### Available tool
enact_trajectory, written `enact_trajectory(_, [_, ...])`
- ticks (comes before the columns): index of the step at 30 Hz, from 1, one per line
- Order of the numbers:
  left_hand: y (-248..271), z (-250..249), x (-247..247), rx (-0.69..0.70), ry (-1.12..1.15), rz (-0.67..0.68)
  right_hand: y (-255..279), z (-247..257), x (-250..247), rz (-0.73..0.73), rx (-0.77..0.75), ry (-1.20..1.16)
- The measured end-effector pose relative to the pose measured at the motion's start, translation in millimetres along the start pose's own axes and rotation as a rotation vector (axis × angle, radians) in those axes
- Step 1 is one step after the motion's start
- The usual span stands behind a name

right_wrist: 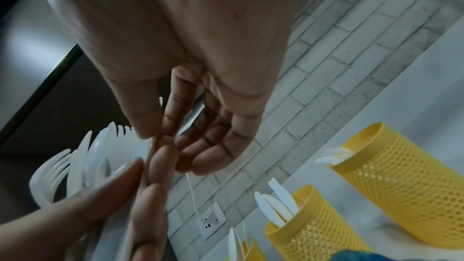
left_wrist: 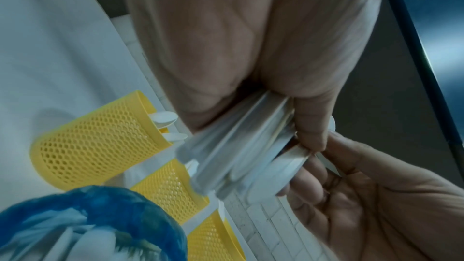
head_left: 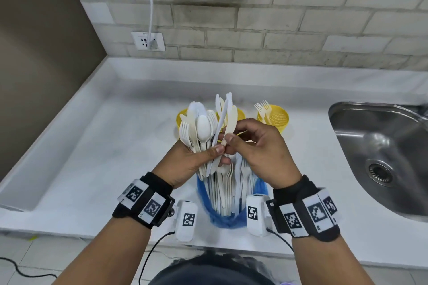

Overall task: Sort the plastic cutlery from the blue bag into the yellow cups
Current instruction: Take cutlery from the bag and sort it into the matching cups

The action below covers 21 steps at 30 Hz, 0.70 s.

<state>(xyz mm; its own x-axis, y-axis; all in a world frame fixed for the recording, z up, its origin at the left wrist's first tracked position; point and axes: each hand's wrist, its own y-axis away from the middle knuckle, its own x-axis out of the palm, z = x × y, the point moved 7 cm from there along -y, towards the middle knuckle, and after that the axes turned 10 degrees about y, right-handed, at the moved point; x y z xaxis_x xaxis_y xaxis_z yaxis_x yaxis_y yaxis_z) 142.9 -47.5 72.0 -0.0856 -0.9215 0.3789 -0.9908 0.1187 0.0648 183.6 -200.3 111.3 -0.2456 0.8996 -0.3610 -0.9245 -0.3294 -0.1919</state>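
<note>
My left hand point(head_left: 208, 152) grips a fanned bundle of white and cream plastic cutlery point(head_left: 199, 129), forks, spoons and knives, upright above the blue bag point(head_left: 229, 215). The bag stands at the counter's front and holds several more pieces. My right hand point(head_left: 234, 136) pinches a cream knife point(head_left: 231, 120) at the bundle's right side, thumb against forefinger point(right_wrist: 170, 126). Behind the hands stand three yellow mesh cups: the left one point(head_left: 181, 117) mostly hidden, the middle one point(head_left: 240, 113) with knives, the right one point(head_left: 276, 118) with forks. The left wrist view shows the bundle point(left_wrist: 241, 150) leaving my palm.
A steel sink point(head_left: 382, 152) is sunk into the white counter point(head_left: 104, 146) on the right. A tiled wall with a socket point(head_left: 148, 40) and cable runs behind the cups. A brown side wall closes the left.
</note>
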Motion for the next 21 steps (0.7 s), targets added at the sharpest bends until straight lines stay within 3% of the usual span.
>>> enact_trajectory(11, [3.1,-15.0,-24.0,-0.012,-0.052,0.077,-19.8,11.8,18.9,-0.078,-0.021,0.037])
enact_trajectory(17, [5.9,-16.3,-22.1,-0.049,-0.107,0.108,-28.2,13.4,6.4,-0.144,0.056,-0.176])
enact_trajectory(21, [2.8,-14.5,-25.3,-0.078,-0.102,0.121,-36.5,11.1,-13.8,-0.266,0.144,-0.379])
